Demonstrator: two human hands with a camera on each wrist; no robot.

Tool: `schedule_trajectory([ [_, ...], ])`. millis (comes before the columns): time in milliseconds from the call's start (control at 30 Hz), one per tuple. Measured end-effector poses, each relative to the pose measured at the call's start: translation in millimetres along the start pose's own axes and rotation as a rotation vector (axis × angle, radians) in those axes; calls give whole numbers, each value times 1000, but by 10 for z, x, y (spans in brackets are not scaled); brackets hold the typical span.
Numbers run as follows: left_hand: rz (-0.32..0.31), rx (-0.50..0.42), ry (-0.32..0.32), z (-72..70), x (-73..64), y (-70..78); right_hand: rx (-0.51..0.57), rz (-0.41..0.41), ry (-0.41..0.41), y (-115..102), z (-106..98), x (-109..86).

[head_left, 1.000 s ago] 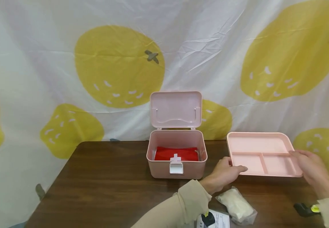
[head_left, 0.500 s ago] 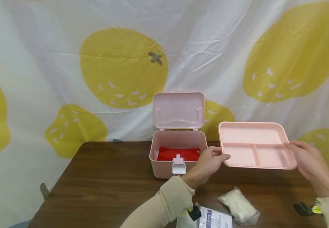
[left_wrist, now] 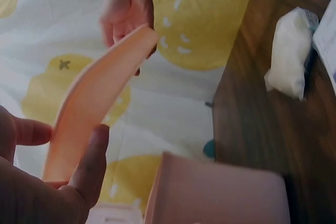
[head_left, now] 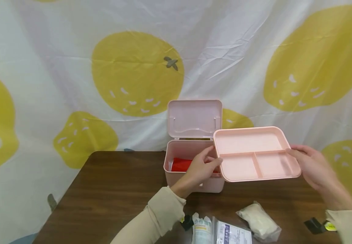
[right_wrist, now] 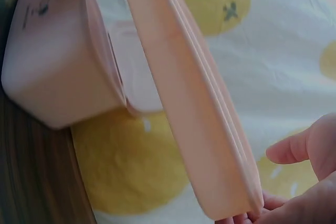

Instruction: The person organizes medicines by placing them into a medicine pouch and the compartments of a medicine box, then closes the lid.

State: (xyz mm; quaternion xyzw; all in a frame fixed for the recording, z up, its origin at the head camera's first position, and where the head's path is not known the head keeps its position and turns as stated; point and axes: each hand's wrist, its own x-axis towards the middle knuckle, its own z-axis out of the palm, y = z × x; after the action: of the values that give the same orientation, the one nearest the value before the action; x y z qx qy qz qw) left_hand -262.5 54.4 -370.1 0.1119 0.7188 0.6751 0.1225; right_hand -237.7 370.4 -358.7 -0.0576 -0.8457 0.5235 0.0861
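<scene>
A pink tray (head_left: pixel 246 139), divided into three compartments, is held up above the table, tilted so its inside shows in the head view. My left hand (head_left: pixel 198 171) pinches its left end, thumb over the rim and fingers against the outer side. At the other end my right hand (head_left: pixel 313 167) holds it, fingers beneath and thumb by the rim. Just behind the left hand stands a pink box (head_left: pixel 211 186) with its lid (head_left: pixel 194 118) raised. Inside the box lies a red item (head_left: pixel 180 165). The tray's left end and the left hand hide part of the box opening.
At the table's front lie a clear bag with a whitish item (head_left: pixel 261 222), a printed white packet (head_left: pixel 232 234) and a wrapped roll-like package (head_left: pixel 201 230). A lemon-patterned cloth (head_left: pixel 139 74) hangs behind the brown wooden table (head_left: pixel 112 193).
Both hands have lifted the tray and carried it left, so it now overlaps the box's right side in the head view. The left forearm has uncovered the packages at the front.
</scene>
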Motion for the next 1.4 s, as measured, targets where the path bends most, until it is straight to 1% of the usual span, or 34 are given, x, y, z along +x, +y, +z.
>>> schedule_trajectory([
  [133,26,-6,-20,-234,-87,-2,224,-18,-92,-101,113,-24],
  [200,43,-9,-22,-345,-140,-24,303,-32,-128,-151,177,-46],
  [300,65,-40,-22,-494,-216,-71,380,-59,-179,-227,260,-87],
  [400,91,-50,-30,-648,-314,-87,418,-106,-228,-294,333,-138],
  [467,101,-39,-40,-758,-382,-79,426,-124,-255,-339,388,-174],
  [633,126,-9,-70,-1047,-554,-39,320,-161,-298,-449,567,-244],
  [733,125,10,-75,-1201,-654,-17,328,-181,-331,-491,682,-278],
  [800,116,24,-67,-1290,-719,0,343,-199,-356,-514,750,-300],
  [867,102,42,-59,-1374,-781,6,360,-202,-386,-541,814,-331],
  [933,84,59,-45,-1458,-848,-1,350,-204,-407,-575,878,-367],
  [1033,65,69,-48,-1594,-956,-46,318,-193,-446,-629,971,-435],
  [1167,55,51,-70,-1786,-1106,-131,290,-179,-504,-685,1093,-527],
  [1267,50,42,-83,-1923,-1207,-194,291,-169,-560,-713,1184,-587],
  [1400,57,62,-103,-2077,-1319,-259,310,-166,-633,-727,1293,-655],
])
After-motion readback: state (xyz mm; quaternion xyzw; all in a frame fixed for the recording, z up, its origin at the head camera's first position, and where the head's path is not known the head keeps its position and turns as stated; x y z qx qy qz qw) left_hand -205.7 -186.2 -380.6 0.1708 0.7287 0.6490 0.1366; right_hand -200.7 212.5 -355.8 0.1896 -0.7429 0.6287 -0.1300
